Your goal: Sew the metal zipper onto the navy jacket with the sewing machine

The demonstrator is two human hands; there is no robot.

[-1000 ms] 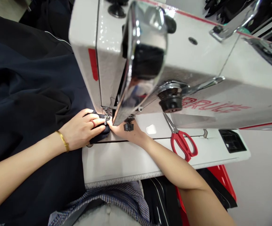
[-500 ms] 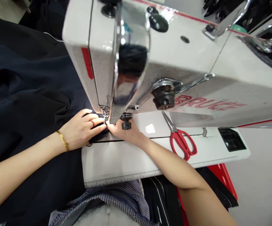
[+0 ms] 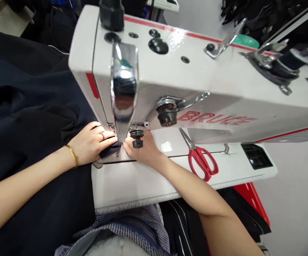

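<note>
Dark navy fabric [image 3: 36, 99] spreads over the left side, with one end running under the sewing machine's [image 3: 154, 78] needle area. My left hand [image 3: 90, 144], wearing a gold bracelet and a ring, rests on this fabric, its fingers close together and holding a small folded edge down beside the presser foot. From the other side, my right hand [image 3: 144, 149] meets the same edge with bent fingers and thumb. Its fingertips are partly behind the thread tension knob [image 3: 138, 138] and the shiny metal lever guard [image 3: 124, 96]. The presser foot and needle are mostly hidden.
Red-handled scissors [image 3: 200, 156] lie on the white machine bed [image 3: 122, 181], right of my right forearm. A ruler strip [image 3: 135, 203] runs along the front edge. Below are dark striped cloth [image 3: 180, 220] and a red container [image 3: 252, 199]. A thread bobbin [image 3: 292, 58] sits on the machine's top.
The view has shifted, so the machine head appears farther left and more of its top shows. Both hands stay by the presser foot, with the fabric edge slightly shifted under the left fingers.
</note>
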